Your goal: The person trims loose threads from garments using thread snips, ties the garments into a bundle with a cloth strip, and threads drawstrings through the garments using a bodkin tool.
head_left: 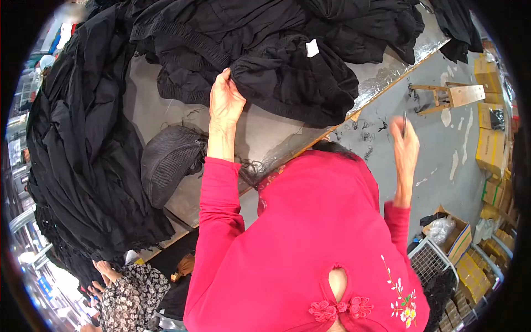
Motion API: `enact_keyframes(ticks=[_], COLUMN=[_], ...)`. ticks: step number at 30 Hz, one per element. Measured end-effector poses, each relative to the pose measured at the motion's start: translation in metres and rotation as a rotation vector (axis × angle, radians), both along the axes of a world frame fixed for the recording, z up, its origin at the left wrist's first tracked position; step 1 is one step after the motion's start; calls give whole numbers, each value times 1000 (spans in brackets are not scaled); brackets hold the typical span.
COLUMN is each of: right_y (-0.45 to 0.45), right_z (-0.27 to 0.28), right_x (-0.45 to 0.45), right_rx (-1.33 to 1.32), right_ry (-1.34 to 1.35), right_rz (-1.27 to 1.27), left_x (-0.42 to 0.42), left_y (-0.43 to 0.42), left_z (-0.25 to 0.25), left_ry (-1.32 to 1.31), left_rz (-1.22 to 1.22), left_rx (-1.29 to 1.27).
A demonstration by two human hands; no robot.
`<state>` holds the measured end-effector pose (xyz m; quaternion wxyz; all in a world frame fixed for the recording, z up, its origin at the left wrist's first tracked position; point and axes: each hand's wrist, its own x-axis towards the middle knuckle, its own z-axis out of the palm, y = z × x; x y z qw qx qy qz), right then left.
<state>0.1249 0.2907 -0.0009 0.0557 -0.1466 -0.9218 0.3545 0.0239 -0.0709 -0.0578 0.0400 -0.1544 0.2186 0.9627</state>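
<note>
My left hand (227,105) is closed at the edge of a black garment (293,83), its fingers pinching the cloth by the gathered elastic band. A small white label (312,48) shows on that garment. Off to the right, away from the table, my right hand (406,149) is raised and closed around a slim metal-tipped tool (405,122). Only the thin tip of this tool stands out above the fingers; its exact kind is hidden. Close to my left forearm lies a black mesh item (171,160) on the table.
More black garments (265,25) cover the far side of the metal-topped table (144,88), with a large black heap (77,144) at left. Another person's hand (105,271) touches that heap. A wooden stool (464,96), cartons (489,144) and a wire basket (434,263) stand right.
</note>
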Motion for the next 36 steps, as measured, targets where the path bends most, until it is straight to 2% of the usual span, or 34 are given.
enact_keyframes(ticks=[1,2,4,5,6,7,9,11,12,13,15,17,18,20,21,22,23,24,26,27,28,30,33,34,35,36], right_y=[-32,-61,-112,-134,-154,-167,-175,-166,-151,-136,-105,-88,-85,-86,-86,-90,-93,-94,-95,-96,-97,-98,-99,-100,-102,-105], right_z=[19,29,14,-10,-26,-53,-43,-25,1,22,31,24,19,7,4,1,-3,-6,-3,2,4,-3,-4,-4,0,6], right_x=[-20,-37,-78,-99,-113,-123,-123,-109,-101,-93,-94,-103,-106,-104,-100,-97,-93,-92,-88,-85,-83,-80,-79,-78,-78,-79], right_rx=[-158,-149,-80,-141,-110,-189,-202,-519,-496,-577,-876,-1204,-1206,-1549,-1576,-1575,-1572,-1586,-1539,-1480,-1431,-1385,-1300,-1263,-1263,-948], right_ry=[24,183,324,389,337,364,155,284,291,251,171,18,14,-26,-60,-99,-139,-186,-193,-192,-202,-220,-195,-169,-177,-28], right_rz=[47,251,527,576,593,596,537,507,536,496,462,422,408,417,386,361,342,427,519,619,629,658,675,673,680,784], left_x=[1,-1,-6,-8,-9,-11,1,6,4,3,-6,-31,-48,-88,-104,-114,-119,-119,-113,-100,-89,-63,-17,-3,10,16], left_y=[1,0,-4,-4,-6,-6,7,12,15,21,38,41,35,27,26,25,25,27,25,26,27,29,43,53,69,84], left_z=[4,2,-9,-11,-12,-9,35,55,60,73,102,103,95,62,37,9,0,-1,0,8,19,40,61,64,67,67], left_ry=[14,19,-49,-34,-35,-34,24,28,75,84,135,230,244,346,365,473,448,429,471,399,385,574,424,432,316,154], left_rz=[-37,-50,-13,-15,-15,-14,-22,-21,-27,-27,-37,-4,38,357,551,615,595,584,616,471,477,695,726,592,347,91], left_rx=[18,13,0,-3,-20,-39,-46,15,17,18,-42,-432,-637,-1655,-2117,-2355,-2410,-2464,-2445,-2454,-2462,-2535,-2456,-2366,-1965,-1627])
